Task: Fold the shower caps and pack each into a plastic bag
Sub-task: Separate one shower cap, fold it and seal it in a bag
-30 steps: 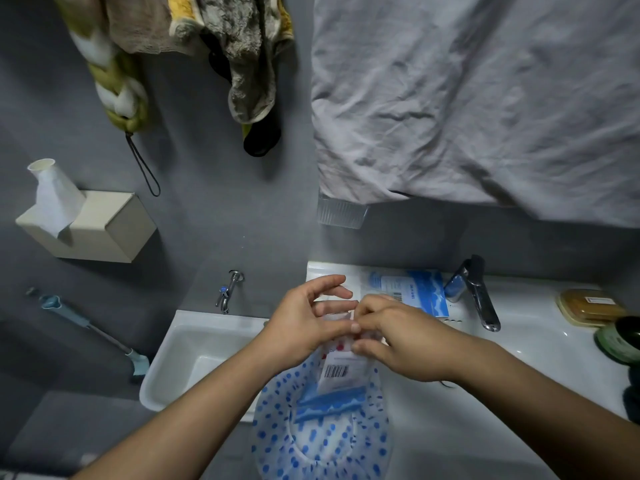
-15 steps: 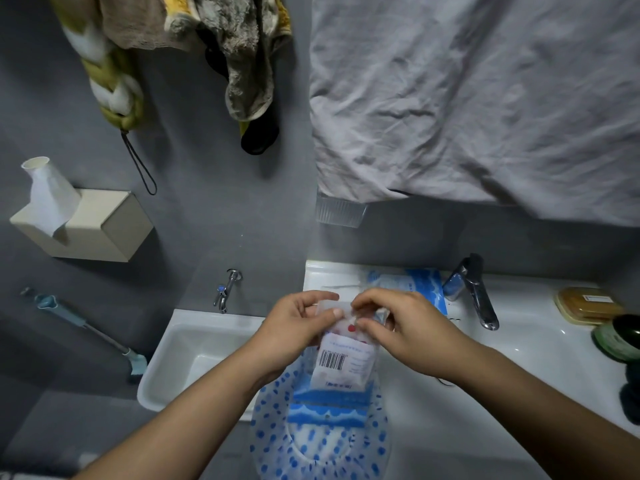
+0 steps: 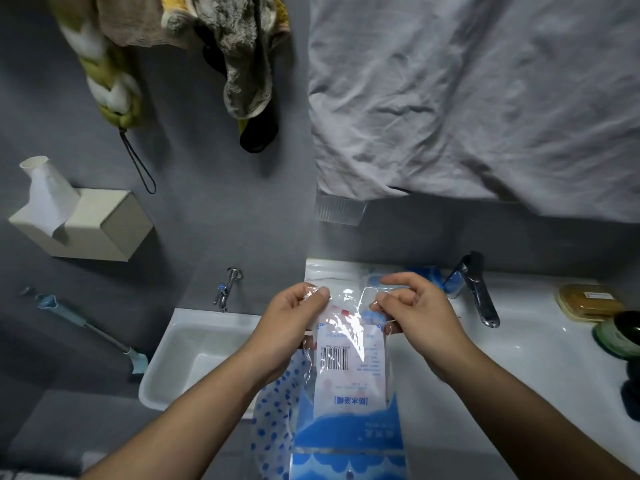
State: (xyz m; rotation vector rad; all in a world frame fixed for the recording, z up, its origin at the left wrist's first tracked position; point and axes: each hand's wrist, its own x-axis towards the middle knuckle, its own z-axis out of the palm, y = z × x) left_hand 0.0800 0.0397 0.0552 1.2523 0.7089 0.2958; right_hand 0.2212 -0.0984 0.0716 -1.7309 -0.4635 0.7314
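Note:
A clear plastic bag [image 3: 349,372] with a white barcode label and a blue printed lower part hangs upright between my hands, above the sink counter. My left hand [image 3: 289,327] pinches its top left corner. My right hand [image 3: 414,313] pinches the top right edge, and the mouth is pulled apart between them. A white shower cap with blue dots [image 3: 275,424] lies under the bag at the bottom centre, mostly hidden. Another blue and white packet [image 3: 426,275] lies on the counter behind my right hand.
A chrome tap [image 3: 478,289] stands right of my hands on the white counter [image 3: 540,362]. A soap dish [image 3: 585,301] and dark green jar [image 3: 620,334] sit at the far right. A small basin [image 3: 183,351], tissue box [image 3: 93,226], hanging cloths and a grey sheet [image 3: 478,98] surround.
The bag has been lifted higher. My hands have moved apart along its top edge, pulling the mouth wider; a second ago they were pinched together at its top.

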